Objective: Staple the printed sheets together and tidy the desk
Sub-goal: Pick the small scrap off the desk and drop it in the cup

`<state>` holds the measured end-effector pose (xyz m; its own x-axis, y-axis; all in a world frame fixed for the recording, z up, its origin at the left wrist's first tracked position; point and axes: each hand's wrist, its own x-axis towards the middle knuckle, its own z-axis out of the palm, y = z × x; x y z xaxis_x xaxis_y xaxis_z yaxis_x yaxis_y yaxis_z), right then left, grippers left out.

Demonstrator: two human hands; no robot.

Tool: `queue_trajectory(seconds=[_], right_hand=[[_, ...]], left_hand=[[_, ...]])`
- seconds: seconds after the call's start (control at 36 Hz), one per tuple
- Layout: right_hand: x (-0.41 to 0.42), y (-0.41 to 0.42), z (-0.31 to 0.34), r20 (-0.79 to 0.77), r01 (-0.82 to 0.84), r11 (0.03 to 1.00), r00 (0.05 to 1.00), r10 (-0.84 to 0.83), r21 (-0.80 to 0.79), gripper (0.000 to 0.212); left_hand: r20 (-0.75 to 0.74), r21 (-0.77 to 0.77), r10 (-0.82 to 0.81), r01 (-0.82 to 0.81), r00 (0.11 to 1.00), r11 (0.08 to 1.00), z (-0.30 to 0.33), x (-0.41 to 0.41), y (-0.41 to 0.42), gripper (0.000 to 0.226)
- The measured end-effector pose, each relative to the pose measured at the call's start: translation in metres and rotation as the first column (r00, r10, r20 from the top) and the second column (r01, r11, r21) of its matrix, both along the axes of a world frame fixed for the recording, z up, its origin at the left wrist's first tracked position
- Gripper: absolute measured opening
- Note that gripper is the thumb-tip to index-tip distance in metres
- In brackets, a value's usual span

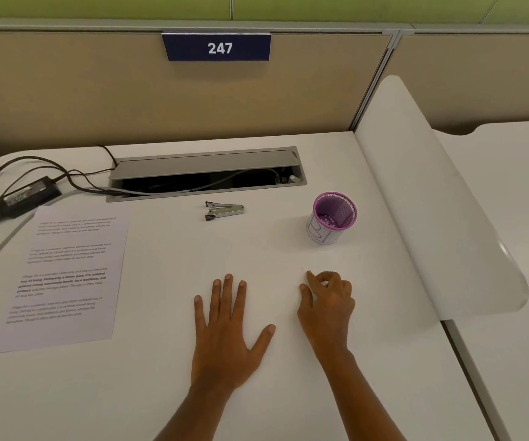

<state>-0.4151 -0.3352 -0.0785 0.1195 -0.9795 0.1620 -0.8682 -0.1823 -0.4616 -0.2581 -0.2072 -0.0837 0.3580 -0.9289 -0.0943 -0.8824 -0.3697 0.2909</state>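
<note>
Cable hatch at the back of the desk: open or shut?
Open. The cable hatch lid is raised, with cables visible in the dark slot beneath.

I see the printed sheets (62,275) lying flat at the desk's left, text facing up. The small metal stapler (224,210) lies near the cable tray, jaws parted.

One desk (167,361) carries one printed sheet (62,275) near its left edge, one stapler (225,210) and one purple mesh cup (333,218) toward its back edge, one power adapter (27,196) at the back left corner, and two hands: left hand (228,338), right hand (326,310).
</note>
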Motion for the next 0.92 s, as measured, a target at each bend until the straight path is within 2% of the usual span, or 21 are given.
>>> queue_trajectory(seconds=[0.14, 0.25, 0.44, 0.58, 0.72, 0.92], right_hand=[[0.003, -0.013, 0.005, 0.082, -0.026, 1.0, 0.996, 0.025, 0.009, 0.026], [-0.008, -0.032, 0.012, 0.169, -0.093, 0.99, 0.983, 0.074, 0.106, 0.028], [-0.02, -0.071, 0.026, 0.07, -0.391, 0.903, 0.92, 0.385, 0.18, 0.022], [-0.015, -0.087, 0.036, 0.014, -0.55, 0.806, 0.828, 0.561, 0.217, 0.02], [-0.01, -0.094, 0.04, -0.009, -0.624, 0.749, 0.767, 0.642, 0.222, 0.013], [-0.01, -0.096, 0.039, -0.008, -0.641, 0.733, 0.752, 0.659, 0.228, 0.008]], left_hand=[[0.0, 0.01, -0.005, 0.005, 1.0, 1.0, 0.0, 0.001, 0.001, 0.099], [-0.004, 0.011, -0.006, 0.006, 1.0, 1.0, 0.002, 0.001, 0.001, 0.099], [-0.012, 0.003, -0.013, 0.013, 1.0, 1.0, 0.004, 0.001, 0.001, 0.097], [-0.002, 0.016, -0.013, 0.013, 1.0, 1.0, 0.004, 0.001, 0.001, 0.098], [-0.008, 0.01, -0.012, 0.012, 1.0, 1.0, 0.004, 0.001, 0.001, 0.098], [-0.008, 0.008, -0.012, 0.012, 1.0, 1.0, 0.002, 0.001, 0.001, 0.098]])
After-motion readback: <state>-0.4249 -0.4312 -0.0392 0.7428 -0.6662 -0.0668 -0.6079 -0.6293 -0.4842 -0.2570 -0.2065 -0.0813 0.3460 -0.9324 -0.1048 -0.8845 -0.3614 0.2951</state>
